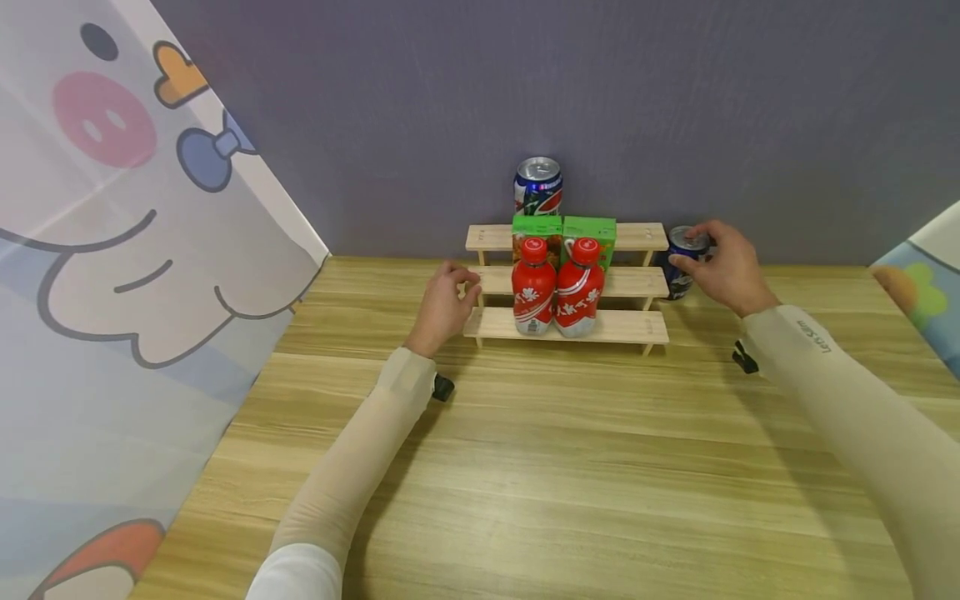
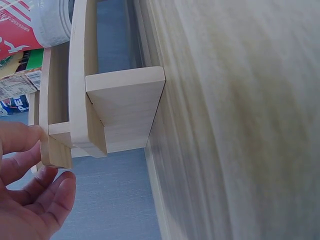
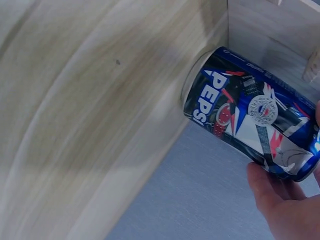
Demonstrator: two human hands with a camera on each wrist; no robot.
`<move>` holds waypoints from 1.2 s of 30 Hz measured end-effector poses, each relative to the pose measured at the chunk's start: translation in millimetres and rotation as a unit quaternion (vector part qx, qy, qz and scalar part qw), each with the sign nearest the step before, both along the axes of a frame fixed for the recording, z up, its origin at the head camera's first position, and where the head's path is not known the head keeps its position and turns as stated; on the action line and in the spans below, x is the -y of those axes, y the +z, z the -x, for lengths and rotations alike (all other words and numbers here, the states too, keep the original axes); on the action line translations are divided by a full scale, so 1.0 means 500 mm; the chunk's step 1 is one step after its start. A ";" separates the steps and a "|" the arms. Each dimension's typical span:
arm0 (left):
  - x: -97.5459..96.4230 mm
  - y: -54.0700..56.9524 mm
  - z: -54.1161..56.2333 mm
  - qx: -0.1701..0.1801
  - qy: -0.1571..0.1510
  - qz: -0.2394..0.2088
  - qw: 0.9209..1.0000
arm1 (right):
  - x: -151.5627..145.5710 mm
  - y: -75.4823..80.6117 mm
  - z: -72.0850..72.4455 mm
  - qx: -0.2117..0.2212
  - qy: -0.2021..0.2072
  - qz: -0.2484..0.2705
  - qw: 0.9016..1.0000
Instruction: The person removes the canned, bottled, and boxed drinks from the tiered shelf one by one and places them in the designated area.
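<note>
Pepsi can [image 3: 250,115], held upright by the right hand [image 1: 720,262], is beside the right end of the wooden shelf [image 1: 637,327], near the grey wall [image 1: 420,125]; we cannot tell whether its base bears on the table [image 1: 555,467]. We judge the can smooth and slippery, weighty and firm if full, light and easily dented if drained; its fill is hidden from us. We would take hold round the upper body, just below the rim, thumb opposite fingers, much as the hand grasps it now. The shelf looks light and stiff, likely to slide if knocked, so we would hold it by a plank end; there the left hand [image 1: 442,307] appears to pinch its middle tier lightly. Counting outward, we find one shelf with three tiers, two red bottles [image 1: 534,292] on the lowest, two green boxes [image 1: 537,223] behind them, and one blue can [image 1: 538,185] at the back, making two cans altogether.
</note>
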State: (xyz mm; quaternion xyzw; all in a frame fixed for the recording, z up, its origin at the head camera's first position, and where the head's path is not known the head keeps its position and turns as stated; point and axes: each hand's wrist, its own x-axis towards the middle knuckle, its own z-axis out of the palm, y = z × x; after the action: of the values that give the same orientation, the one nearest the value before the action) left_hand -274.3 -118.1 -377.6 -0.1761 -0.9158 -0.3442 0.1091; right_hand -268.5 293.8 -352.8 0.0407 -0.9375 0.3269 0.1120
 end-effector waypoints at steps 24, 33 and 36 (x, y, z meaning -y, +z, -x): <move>0.001 0.000 0.000 -0.001 -0.001 -0.002 1.000 | 0.017 0.073 -0.018 -0.027 0.016 0.020 0.999; 0.001 0.001 0.000 0.001 0.000 -0.004 1.000 | 0.035 0.095 -0.027 -0.058 0.026 0.030 0.998; 0.000 0.002 -0.002 0.003 0.000 -0.005 1.000 | 0.041 0.102 -0.030 -0.068 0.033 0.030 0.997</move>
State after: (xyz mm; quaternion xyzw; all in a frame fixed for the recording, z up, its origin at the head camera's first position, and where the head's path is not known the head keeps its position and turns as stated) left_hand -273.2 -118.3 -376.7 -0.1743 -0.9146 -0.3488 0.1074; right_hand -253.4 273.2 -301.7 0.0905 -0.9157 0.3546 0.1660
